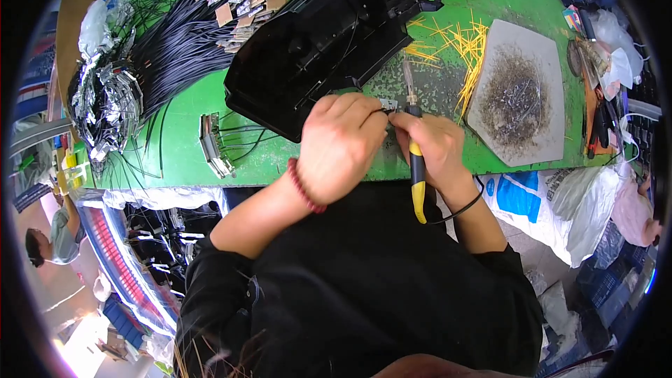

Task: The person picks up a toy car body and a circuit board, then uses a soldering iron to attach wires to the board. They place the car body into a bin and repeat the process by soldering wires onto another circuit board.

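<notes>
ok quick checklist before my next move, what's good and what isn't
1. Tool gripped: ok, right hand holds the yellow-and-black tool.
2. Tool tip beyond the fingers: ok, pointing away from you.
3. Cord off your forearm: cannot tell, it loops past it.
4. Small metal piece secure: cannot tell, left hand hides the hold.
5. Grey board clean: not ok, dark debris covers its middle.

the person wears a loose black fabric top [378, 273], softly creased, with a small pale detail on its left side that i can't make out from here. its black cloth sleeves [220, 273] end around the elbows, leaving the forearms bare. a dark red bracelet of small round beads [299, 187] circles the wrist of the bare left hand [339, 143]; the right hand [435, 143] is bare too.
</notes>
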{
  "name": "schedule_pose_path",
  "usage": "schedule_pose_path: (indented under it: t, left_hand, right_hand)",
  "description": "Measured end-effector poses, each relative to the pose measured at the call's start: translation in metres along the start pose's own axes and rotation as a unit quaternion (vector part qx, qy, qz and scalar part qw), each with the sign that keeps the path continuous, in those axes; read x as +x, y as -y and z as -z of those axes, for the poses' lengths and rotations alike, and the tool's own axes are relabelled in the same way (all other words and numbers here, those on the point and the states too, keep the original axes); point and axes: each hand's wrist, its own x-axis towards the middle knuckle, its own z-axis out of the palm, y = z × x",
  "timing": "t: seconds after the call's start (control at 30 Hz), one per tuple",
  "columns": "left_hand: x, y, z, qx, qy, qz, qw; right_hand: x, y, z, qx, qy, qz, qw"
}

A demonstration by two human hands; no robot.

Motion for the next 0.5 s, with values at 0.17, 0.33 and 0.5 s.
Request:
schedule_pose_path:
  t: [0.17, 0.33, 0.5]
  left_hand:
    - [0.022, 0.002, 0.019, 0.078, -0.007, 0.136, 0.988]
    - [0.014, 0.018, -0.013, 0.096, 0.007, 0.131, 0.987]
    - [0.023, 0.021, -0.005, -0.182, -0.058, 0.154, 0.969]
  right_hand:
    - [-0.007, -0.002, -0.003, -0.013, -0.009, 0.003, 1.0]
    - [-0.008, -0.001, -0.003, 0.02, -0.026, -0.008, 0.999]
    - [-0.009, -0.002, -0.003, 0.017, -0.028, -0.017, 0.999]
